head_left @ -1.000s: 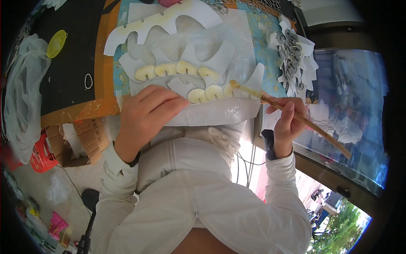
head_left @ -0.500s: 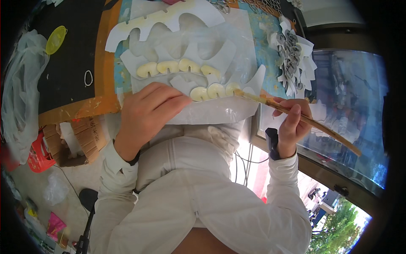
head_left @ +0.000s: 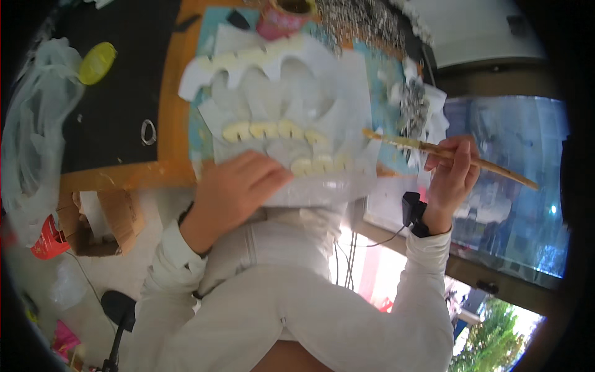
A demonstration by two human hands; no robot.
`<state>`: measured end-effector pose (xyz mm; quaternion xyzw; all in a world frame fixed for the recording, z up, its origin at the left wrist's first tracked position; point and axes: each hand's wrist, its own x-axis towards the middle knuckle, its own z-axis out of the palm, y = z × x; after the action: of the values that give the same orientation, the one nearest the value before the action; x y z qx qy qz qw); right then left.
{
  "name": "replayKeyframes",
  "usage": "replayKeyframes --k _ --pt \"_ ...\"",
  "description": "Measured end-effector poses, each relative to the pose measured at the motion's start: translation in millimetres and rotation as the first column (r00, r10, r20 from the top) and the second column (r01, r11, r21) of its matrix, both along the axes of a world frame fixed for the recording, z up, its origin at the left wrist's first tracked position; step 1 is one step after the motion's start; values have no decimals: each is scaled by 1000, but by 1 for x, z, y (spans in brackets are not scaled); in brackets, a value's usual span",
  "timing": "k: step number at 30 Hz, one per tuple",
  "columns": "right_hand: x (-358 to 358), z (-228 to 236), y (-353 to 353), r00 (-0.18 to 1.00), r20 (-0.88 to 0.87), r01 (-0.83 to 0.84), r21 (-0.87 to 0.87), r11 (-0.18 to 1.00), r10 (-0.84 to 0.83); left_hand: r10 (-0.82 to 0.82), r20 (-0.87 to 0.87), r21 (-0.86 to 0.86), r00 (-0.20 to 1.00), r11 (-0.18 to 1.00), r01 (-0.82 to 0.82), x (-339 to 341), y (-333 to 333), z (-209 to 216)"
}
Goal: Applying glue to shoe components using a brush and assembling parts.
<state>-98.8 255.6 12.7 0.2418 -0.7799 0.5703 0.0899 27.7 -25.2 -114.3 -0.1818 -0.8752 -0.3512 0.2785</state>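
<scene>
My right hand point(head_left: 455, 173) grips a wooden-handled brush point(head_left: 406, 142), its yellowish tip raised over the right side of the work sheet point(head_left: 356, 74). At the near edge lies a white scalloped cut-out strip point(head_left: 322, 164) with yellowish-coated rounded tabs. My left hand point(head_left: 238, 189) has its fingers together, the fingertips at that strip's left end; the thumb is hidden. Behind it is a second strip with coated tabs point(head_left: 273, 129). Farther back lies a larger white strip point(head_left: 248, 56) with a coated upper edge.
A pink pot point(head_left: 282, 22) stands at the back. Metal rings point(head_left: 359, 28) and a pile of white pieces with metal parts point(head_left: 414, 108) lie behind and right. On the left are a yellow lid-like thing point(head_left: 98, 63), clear plastic point(head_left: 40, 111) and an open cardboard box point(head_left: 102, 223).
The brush has lifted off the near strip's tab and moved up and right with my right hand. The view has shifted, bringing the pink pot further in. My left hand stays at the strip's end.
</scene>
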Motion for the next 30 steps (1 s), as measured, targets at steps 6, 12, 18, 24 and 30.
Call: replayKeyframes --k 6,12,18,24,30 --pt "-77 32 -92 990 -8 -140 20 990 141 15 -49 -27 999 999 -16 4 2 -3" --pt "-134 -1 -161 971 -16 -224 277 934 238 32 -38 -28 999 999 -34 5 0 3" --pt "-134 -9 -173 974 -1 -220 252 942 227 34 -11 -32 999 999 -35 3 -1 5" --pt "-159 -2 -146 947 286 -110 -135 985 145 37 -26 -28 999 999 -38 3 2 7" --pt "-160 -15 -99 902 430 43 -197 979 47 52 -25 -16 998 998 -52 6 5 7"
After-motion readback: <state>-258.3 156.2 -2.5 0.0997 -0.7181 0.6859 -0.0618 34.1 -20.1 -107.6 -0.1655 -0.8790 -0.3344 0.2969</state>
